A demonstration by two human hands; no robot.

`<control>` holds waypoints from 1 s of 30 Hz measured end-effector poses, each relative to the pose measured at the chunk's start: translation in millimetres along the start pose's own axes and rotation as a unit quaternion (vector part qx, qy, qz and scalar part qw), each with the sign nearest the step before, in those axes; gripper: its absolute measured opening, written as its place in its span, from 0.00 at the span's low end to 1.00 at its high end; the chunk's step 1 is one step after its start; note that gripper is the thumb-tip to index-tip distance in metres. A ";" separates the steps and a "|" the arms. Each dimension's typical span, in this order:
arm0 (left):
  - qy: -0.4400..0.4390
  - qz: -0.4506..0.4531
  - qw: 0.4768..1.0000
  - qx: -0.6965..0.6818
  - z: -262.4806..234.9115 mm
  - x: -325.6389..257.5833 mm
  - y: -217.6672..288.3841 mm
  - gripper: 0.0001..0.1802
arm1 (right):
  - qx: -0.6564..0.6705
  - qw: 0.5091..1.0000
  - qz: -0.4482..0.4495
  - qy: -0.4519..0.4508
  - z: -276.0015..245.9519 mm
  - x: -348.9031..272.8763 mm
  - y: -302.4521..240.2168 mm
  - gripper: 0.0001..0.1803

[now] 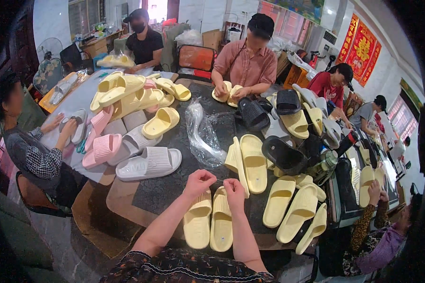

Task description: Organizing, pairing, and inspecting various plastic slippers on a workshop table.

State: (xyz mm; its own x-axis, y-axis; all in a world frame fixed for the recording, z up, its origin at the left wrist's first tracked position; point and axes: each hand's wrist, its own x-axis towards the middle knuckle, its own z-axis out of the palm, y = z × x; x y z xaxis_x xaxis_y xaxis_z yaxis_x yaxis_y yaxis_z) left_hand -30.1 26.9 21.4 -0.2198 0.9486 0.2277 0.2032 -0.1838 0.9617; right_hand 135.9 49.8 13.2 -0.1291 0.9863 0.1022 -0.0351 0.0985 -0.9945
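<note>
Pale yellow slide slippers (197, 228), one matched pair: lay side by side on the dark-topped counter (156, 191), at its near edge, ribbed straps at the far end and open heels toward the wearer. Held the left hand (198, 183) just over the left slipper's strap end, thumb and fingertips pinched together; held the right hand (234, 192) close beside, over the right slipper's strap end, likewise pinched. Had a thin dark strand (219, 180) gripped between the two sets of fingertips, too fine to identify more closely. Saw, just beyond the right hand, another yellow slipper (254, 162) with its open heel facing up, and farther right a loose group of yellow slippers (297, 212) near the edge. Noted a crumpled clear plastic bag (200, 132) past the hands, in mid-counter. Found to the left a light grey slipper (148, 163) near a pink slipper (101, 150), with a heap of yellow slippers (120, 92) farther back. Noted to the right a black slipper (284, 154) beside a mixed pile. Saw across the counter a co-worker in a rust-pink shirt (248, 66), both hands on another yellow pair (227, 94), and at far left a co-worker in checked sleeves (45, 162), touching grey slippers (79, 123).
</note>
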 end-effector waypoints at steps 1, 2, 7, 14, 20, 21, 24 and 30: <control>0.000 0.002 1.000 0.000 -0.4 1.1 -2.4 0.08 | 0.000 1.000 -0.002 0.000 -0.1 0.8 0.4 0.05; -0.028 -0.021 0.999 -0.021 -0.4 2.2 -4.8 0.08 | -0.006 1.000 0.001 -0.025 -0.4 1.8 0.8 0.04; -0.035 -0.019 0.996 -0.077 7.8 -0.4 -2.7 0.07 | -0.029 0.999 0.018 -0.017 -6.0 0.7 3.1 0.04; -0.079 -0.035 0.996 -0.026 6.5 0.0 0.9 0.06 | -0.016 0.998 -0.019 -0.051 -1.9 3.3 14.6 0.05; -0.058 -0.036 0.996 -0.057 3.8 0.0 -7.0 0.07 | -0.017 0.999 -0.003 -0.035 -1.6 0.8 0.5 0.05; -0.092 -0.035 0.993 -0.062 6.0 0.0 -5.9 0.07 | -0.037 0.997 -0.002 -0.068 -3.2 0.4 0.8 0.05; -0.052 -0.020 0.998 -0.035 3.6 0.3 -4.0 0.07 | -0.002 1.000 -0.007 -0.027 -1.5 2.1 5.7 0.06; -0.089 -0.056 0.993 -0.059 4.0 -1.9 3.2 0.06 | 0.006 0.997 -0.014 -0.072 0.3 2.1 4.9 0.07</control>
State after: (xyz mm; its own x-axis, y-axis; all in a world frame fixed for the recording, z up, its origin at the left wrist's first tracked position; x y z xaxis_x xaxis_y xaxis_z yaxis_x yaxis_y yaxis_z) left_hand -25.2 25.6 23.5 -0.0612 0.9933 0.0982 0.0706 -0.0939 0.9931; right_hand 135.2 52.3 8.5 -0.2694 0.9539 0.1320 -0.0517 0.1226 -0.9911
